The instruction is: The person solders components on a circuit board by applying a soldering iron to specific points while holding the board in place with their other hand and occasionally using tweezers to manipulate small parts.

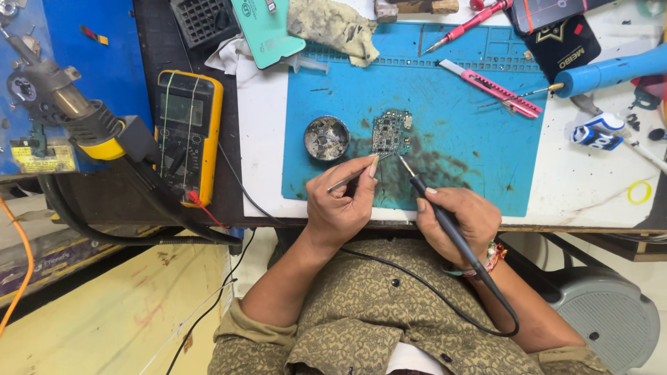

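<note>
Mid-solder, nowhere near done: left hand (340, 205) pinching tweezers (358, 175), right hand (462, 219) gripping soldering iron (434, 208), both tips at lower edge of small circuit board (391, 131) flat on scorched blue mat (479, 139).

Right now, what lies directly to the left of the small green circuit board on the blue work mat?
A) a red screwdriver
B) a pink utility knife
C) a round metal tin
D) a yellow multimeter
C: the round metal tin sits on the blue work mat just left of the small green circuit board, nearer than any other listed thing.
</note>
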